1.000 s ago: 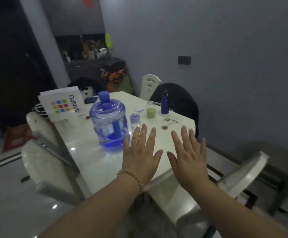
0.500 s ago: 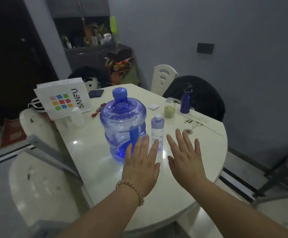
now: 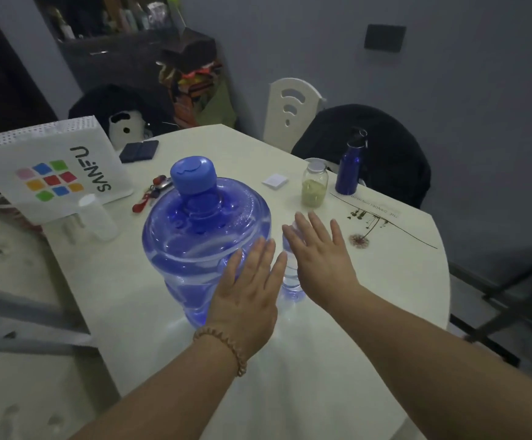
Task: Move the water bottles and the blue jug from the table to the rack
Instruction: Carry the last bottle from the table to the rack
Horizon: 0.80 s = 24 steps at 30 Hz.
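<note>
**Both hands spread above the table (image 3: 394, 281), before any grasp.**
The left hand (image 3: 248, 292) and right hand (image 3: 320, 258) were flat and empty, fingers straight, apparently ready to reach. The blue jug (image 3: 191, 246) stood upright just ahead of the left fingers (image 3: 266, 252). The small water bottle (image 3: 291, 282) stood between the hands, partly hidden by the right.

Over 1 second both hands travelled forward, from above the near edge of the worktop (image 3: 385, 296) to the things at the centre of the frame. The left hand (image 3: 249, 290) came to lie in front of the lower right flank of the blue jug (image 3: 201, 236), where 0.5 seconds ago only its fingertips overlapped it. The right hand (image 3: 318, 258) moved across the small water bottle (image 3: 291, 282) and hid its cap, which had shown above the fingers. The view closed in, so the jug swelled in the frame.
</note>
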Tool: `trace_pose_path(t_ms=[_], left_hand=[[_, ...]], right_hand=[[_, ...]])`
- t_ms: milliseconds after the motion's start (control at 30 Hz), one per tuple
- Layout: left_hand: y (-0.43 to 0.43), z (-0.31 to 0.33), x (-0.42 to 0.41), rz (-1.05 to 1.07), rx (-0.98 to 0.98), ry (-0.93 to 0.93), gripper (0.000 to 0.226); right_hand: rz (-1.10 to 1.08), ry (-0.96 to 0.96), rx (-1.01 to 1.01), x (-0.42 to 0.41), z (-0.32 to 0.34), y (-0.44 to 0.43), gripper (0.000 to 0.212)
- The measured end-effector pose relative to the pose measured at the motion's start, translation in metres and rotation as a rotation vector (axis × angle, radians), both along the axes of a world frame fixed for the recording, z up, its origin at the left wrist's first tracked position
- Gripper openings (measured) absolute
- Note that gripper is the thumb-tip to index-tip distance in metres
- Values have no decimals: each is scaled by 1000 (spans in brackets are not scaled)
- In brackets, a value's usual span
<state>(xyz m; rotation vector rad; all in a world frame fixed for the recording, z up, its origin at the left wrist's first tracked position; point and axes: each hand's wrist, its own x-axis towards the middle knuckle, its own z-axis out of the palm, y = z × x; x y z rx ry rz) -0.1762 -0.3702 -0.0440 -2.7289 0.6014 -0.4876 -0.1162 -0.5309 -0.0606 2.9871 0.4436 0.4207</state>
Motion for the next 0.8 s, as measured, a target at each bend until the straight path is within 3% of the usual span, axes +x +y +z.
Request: trace_pose_path(t_ms=[133, 267, 400, 567, 800], left_hand=[[11, -10, 9, -123, 27, -66, 66], [13, -22, 17, -221, 9, -66, 68], [16, -41, 16, -422, -63, -17, 72], [22, -76, 11, -584, -226, 129, 84], [9, -121, -11, -753, -71, 383, 77]], right_hand=[[-54, -48, -3, -5, 3, -1, 87], [-20, -57, 232, -32, 8, 8, 73], [-72, 4, 242, -71, 2, 10, 62], [-204, 11, 312, -139, -33, 8, 57], [-440, 166, 343, -213, -84, 25, 67]])
